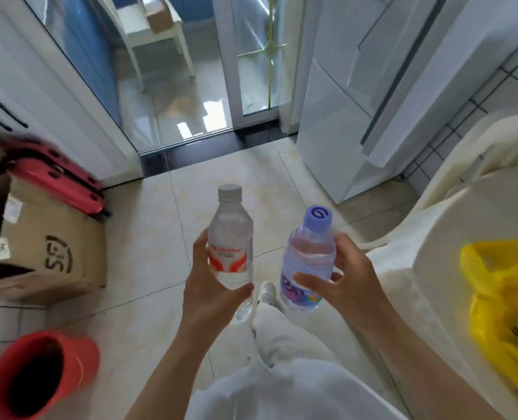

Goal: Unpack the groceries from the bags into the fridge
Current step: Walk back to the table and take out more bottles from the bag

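My left hand [209,286] grips a clear water bottle [232,234] with a grey cap and a red-and-white label, held upright over the tiled floor. Beside it, my right hand [348,274] holds a second bottle [309,259] with a purple cap and a purple label, tilted slightly left. The white fridge [357,116] stands ahead on the right with its doors closed. A yellow plastic bag [506,298] lies on a white cloth-covered table [451,231] at my right.
A cardboard box [54,256] and a red folded item [60,177] sit against the white cabinet on the left. A red bin [39,374] stands at the lower left. A glass sliding door [251,56] opens ahead. My leg and shoe [266,294] are below the bottles.
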